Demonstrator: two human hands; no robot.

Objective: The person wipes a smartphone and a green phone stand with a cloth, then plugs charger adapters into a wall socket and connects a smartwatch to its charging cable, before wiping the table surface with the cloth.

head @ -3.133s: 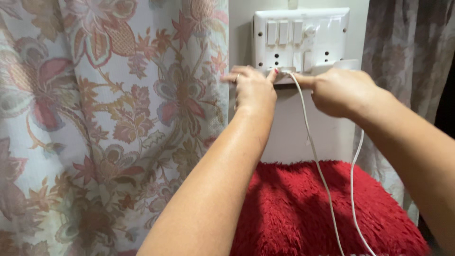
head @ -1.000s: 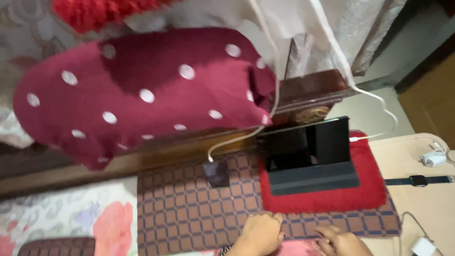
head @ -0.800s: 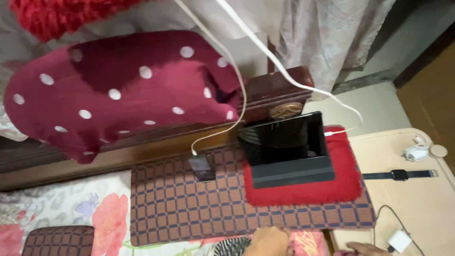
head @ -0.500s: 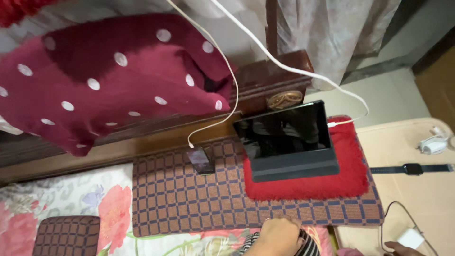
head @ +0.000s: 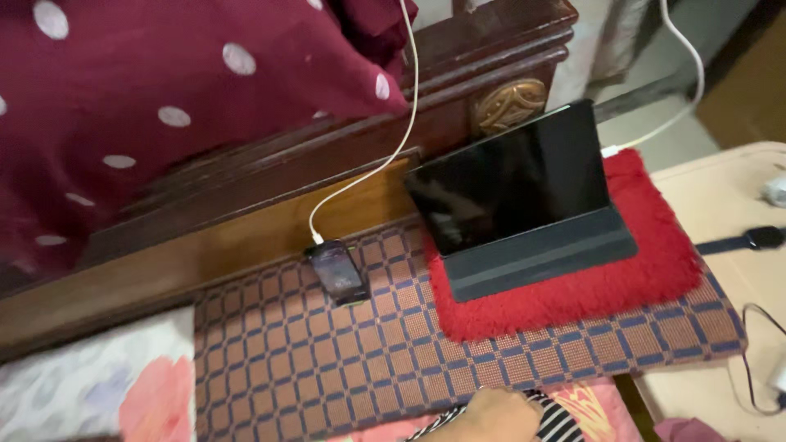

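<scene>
Closer view than before, left hand [head: 495, 415] on striped cloth [head: 550, 420], fingers' state unclear, tablet [head: 509, 187] on red mat [head: 655, 270]

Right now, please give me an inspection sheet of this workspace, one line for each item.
Surface: checked brown and blue woven mat lying beside the dark carved wooden headboard.
Things: small dark phone lies on the mat; black tablet in a grey folding case is propped on a red shaggy cushion.
Clutter: black wristwatch on the beige side table.
Grip: one hand at the bottom edge, on striped cloth; which hand cannot be told.
Cables: white cable plugged into the phone; second white cable reaches the tablet.
Surroundings: maroon white-dotted cloth.
</scene>
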